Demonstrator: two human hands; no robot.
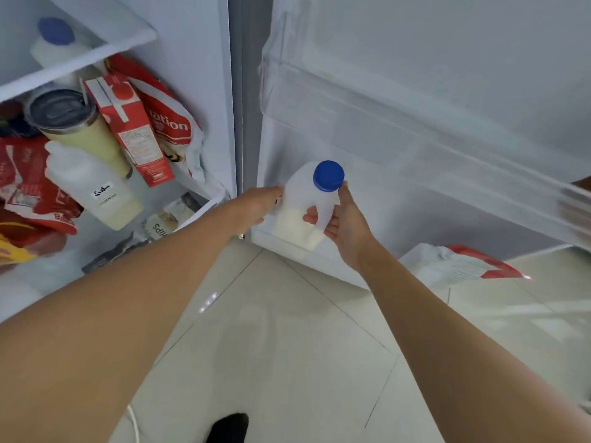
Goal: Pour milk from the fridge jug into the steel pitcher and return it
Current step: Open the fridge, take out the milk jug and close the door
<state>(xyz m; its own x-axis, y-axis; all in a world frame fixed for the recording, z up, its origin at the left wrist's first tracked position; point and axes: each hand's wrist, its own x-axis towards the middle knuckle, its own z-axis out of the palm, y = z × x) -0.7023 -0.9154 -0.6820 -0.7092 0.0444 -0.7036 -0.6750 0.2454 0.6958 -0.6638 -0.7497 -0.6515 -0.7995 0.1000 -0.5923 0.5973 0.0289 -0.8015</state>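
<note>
A person's right hand (343, 223) grips the blue-capped milk jug (303, 212) by its handle at the open fridge door's lower shelf (287, 243); the left hand (259, 204) steadies its side, fingers hidden. Keeping it upright should avoid leaks.

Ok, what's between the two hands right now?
Head view: the milk jug, blue cap on, sits between left hand and right hand; both touch it, nothing else intervenes.
</note>
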